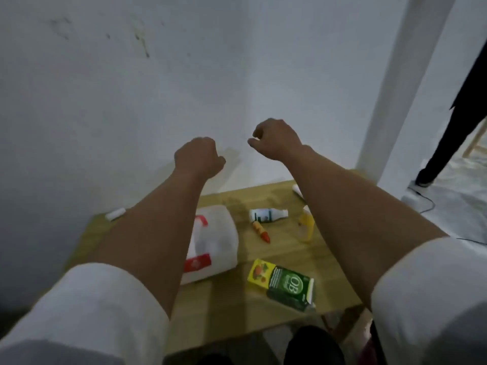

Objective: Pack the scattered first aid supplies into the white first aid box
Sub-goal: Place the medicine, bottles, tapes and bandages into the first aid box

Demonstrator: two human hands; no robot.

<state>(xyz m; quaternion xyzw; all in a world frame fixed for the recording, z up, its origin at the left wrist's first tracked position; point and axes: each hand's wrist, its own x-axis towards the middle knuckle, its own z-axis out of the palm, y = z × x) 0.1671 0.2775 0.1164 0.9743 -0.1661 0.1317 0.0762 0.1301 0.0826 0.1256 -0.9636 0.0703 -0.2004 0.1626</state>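
Progress: nothing looks packed yet, as far as I can judge; every supply I can see lies loose on the counter (284,248), and the box seems closed.
Green and yellow carton (283,283): nearest me, lower centre of the frame, flat on the wood, apart from the box.
White first aid box (214,241): centre of the frame, left of the carton, lying with its red handle and red label up; my left forearm covers its left part, so I cannot tell how the lid latches.
Orange-red tube (261,231): just right of the box, beyond the carton.
White bottle (267,215): on its side, just behind the tube.
Yellow item (307,226): right of the bottle, half under my right forearm; too blurred to name.
White roll (115,214): far left edge of the counter.
White thing (297,190): far right corner, mostly hidden.
Left hand (198,157): raised above the far edge, fingers curled, holding nothing.
Right hand (274,139): raised beside it, well apart from it, fingers curled, empty.
Left to do: open the box, gather all items.
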